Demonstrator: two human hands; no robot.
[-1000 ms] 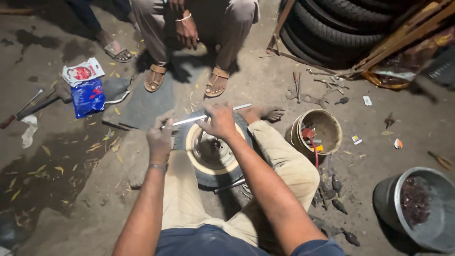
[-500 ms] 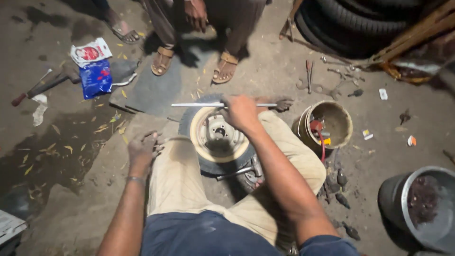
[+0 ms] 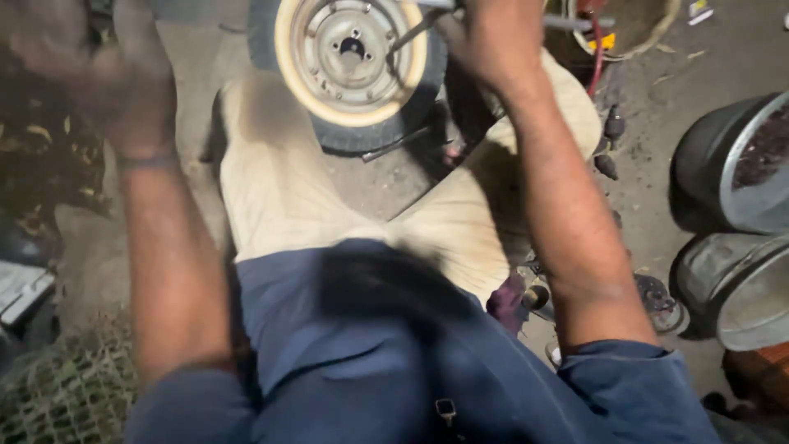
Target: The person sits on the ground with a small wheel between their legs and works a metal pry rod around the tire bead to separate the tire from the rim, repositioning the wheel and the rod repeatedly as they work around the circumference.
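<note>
Blue shirt [image 3: 394, 362], tan trousers [image 3: 279, 197] nearest. Beyond, small wheel [image 3: 352, 57] lay flat between knees. Right hand [image 3: 493, 37] clenched on metal bar [image 3: 575, 22], bar running crosswise over rim, right hand nearer. Left hand [image 3: 90, 66] blurred, raised apart; grasp unreadable. Grey tubs [image 3: 731, 173] far right.

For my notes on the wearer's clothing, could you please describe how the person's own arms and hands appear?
Both arms are bare from short dark-blue sleeves down. The left hand is motion-blurred, with a thin dark band around its wrist. The right hand wears no glove, and no band or ring shows on it.
</note>
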